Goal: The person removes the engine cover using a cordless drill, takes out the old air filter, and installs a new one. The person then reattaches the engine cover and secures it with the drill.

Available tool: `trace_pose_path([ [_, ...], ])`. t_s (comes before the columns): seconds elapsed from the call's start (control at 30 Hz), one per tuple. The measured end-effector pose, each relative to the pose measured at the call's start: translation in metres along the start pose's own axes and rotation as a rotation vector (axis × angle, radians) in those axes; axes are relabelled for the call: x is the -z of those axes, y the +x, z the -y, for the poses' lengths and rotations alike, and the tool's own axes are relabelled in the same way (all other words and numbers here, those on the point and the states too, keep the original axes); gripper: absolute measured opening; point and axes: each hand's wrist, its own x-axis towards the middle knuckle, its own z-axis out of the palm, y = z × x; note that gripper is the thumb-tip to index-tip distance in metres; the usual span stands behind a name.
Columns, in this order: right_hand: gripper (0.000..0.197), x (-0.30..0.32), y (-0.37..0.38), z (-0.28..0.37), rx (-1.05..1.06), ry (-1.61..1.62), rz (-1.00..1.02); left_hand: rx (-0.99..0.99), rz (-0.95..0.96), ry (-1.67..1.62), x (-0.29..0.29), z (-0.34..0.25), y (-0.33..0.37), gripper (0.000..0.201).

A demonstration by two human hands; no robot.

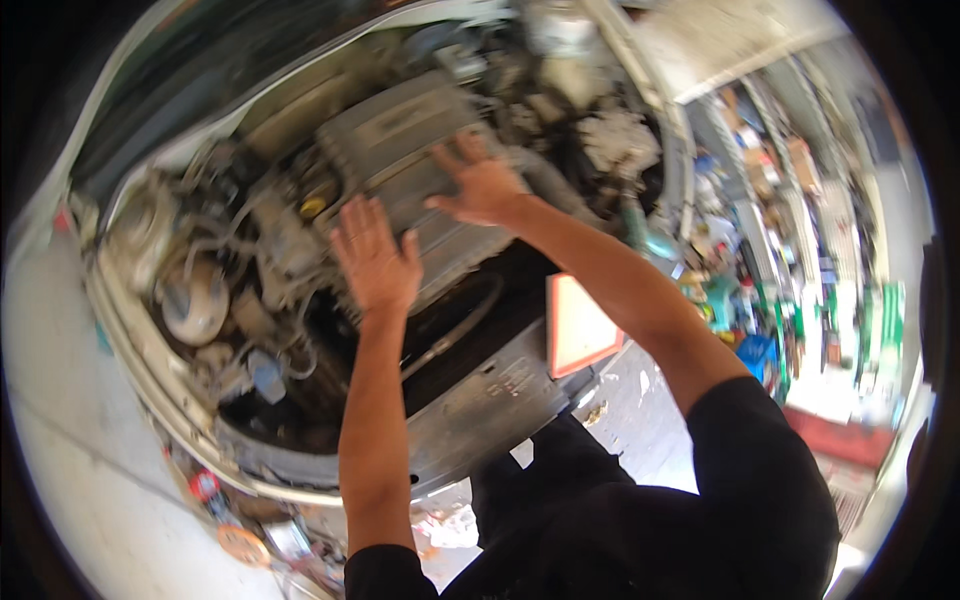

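A dusty grey engine cover fills the middle of a car's open engine bay. My left hand lies flat with fingers spread at the cover's near left edge. Farther right and a little farther forward, my right hand is spread palm down on the cover. Neither hand grips anything. A yellow cap sits just left of the cover, beyond my left fingertips. Below my right forearm, an air filter with an orange frame and pale face stands at the front edge of the bay.
The car's front crossmember runs between me and the engine. A round, dirty white reservoir stands at the left, among hoses. Shelves crowded with parts line the right side. More loose items lie on the floor at lower left.
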Motion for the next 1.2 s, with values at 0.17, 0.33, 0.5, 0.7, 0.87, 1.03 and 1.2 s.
trace_pose_path([
  [0.17, 0.094, -0.011, -0.016, 0.013, -0.099, 0.119, -0.063, -0.009, 0.095, 0.061, 0.008, 0.001, 0.007, 0.076],
  [0.33, 0.082, 0.021, -0.133, -0.002, 0.004, 0.359, -0.394, -0.032, 0.053, 0.031, 0.006, -0.007, 0.036, 0.077],
  [0.5, 0.086, 0.023, -0.249, -0.179, -0.452, 0.108, -0.478, -0.085, -0.024, 0.033, -0.005, -0.056, 0.102, 0.087],
  [0.7, 0.1, 0.008, -0.267, -0.279, -0.312, -0.11, -0.034, 0.034, 0.017, 0.118, -0.034, -0.055, 0.111, 0.104],
  [0.87, 0.098, -0.017, -0.257, -0.301, -0.225, 0.019, -0.145, 0.028, -0.022, 0.19, -0.038, -0.058, 0.11, 0.107],
  [1.03, 0.089, -0.01, -0.262, -0.306, -0.056, 0.057, -0.249, 0.053, -0.046, 0.186, -0.036, -0.058, 0.112, 0.106],
  [1.2, 0.079, 0.052, -0.246, -0.28, 0.044, 0.318, -0.322, 0.077, -0.113, 0.176, -0.037, -0.061, 0.111, 0.103],
])
